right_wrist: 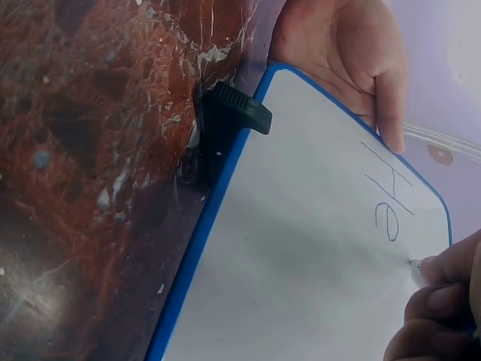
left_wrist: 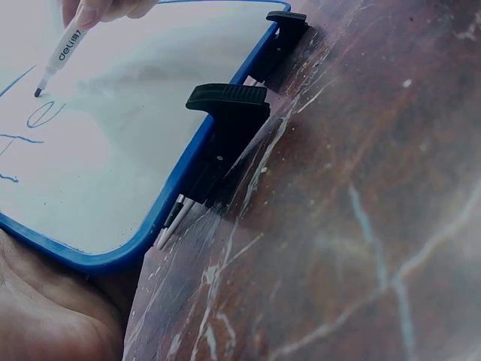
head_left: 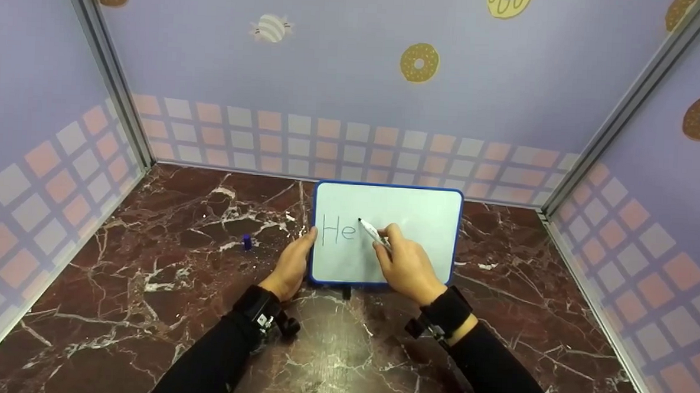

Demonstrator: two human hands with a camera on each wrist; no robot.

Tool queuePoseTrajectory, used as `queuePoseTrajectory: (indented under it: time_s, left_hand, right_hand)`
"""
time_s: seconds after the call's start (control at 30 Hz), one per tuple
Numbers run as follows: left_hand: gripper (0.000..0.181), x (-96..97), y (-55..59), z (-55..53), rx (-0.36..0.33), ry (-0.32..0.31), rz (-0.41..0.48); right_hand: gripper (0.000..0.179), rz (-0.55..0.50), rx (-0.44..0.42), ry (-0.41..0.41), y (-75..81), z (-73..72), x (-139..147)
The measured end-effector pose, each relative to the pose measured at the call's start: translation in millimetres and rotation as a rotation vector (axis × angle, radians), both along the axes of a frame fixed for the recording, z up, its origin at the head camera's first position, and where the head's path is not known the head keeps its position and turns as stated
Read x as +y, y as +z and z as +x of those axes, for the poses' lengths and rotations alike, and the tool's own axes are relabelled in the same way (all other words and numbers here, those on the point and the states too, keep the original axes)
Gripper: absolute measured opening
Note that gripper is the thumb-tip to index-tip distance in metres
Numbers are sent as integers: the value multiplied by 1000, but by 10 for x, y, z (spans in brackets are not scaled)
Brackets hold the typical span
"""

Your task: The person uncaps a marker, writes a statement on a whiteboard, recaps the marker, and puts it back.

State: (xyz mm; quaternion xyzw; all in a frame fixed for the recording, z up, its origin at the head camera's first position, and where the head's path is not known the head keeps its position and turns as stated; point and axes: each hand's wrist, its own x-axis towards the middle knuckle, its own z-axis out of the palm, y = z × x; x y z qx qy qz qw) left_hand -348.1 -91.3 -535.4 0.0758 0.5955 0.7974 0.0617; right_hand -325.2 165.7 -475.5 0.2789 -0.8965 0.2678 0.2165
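A whiteboard with a blue frame leans upright on the table, bearing the handwritten letters "He". At its left edge my left hand grips the frame, thumb along the front edge and fingers hidden behind. My right hand pinches a white marker, uncapped, its dark tip at the board surface just right of and above the "e". Black clip-like feet hold the board's lower edge. In the right wrist view, the right fingers cover most of the marker.
A small blue-purple cap lies on the dark red marbled table, left of the board. Behind rises a lilac wall with doughnut and sweet pictures, and patterned side walls enclose the table.
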Motion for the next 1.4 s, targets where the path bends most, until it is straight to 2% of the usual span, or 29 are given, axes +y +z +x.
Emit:
queuePoseTrajectory:
  time_s: [0.3, 0.6, 1.4]
  left_hand:
    - [63, -4, 0, 9, 22, -4, -17]
    - [61, 9, 15, 12, -6, 8, -4]
    - [66, 6, -5, 2, -11, 29, -20]
  right_hand:
    - [16, -7, -27, 5, -23, 32, 11]
    - [16, -4, -23, 17, -58, 66, 22]
    - [14, 10, -51, 11, -189, 164, 27]
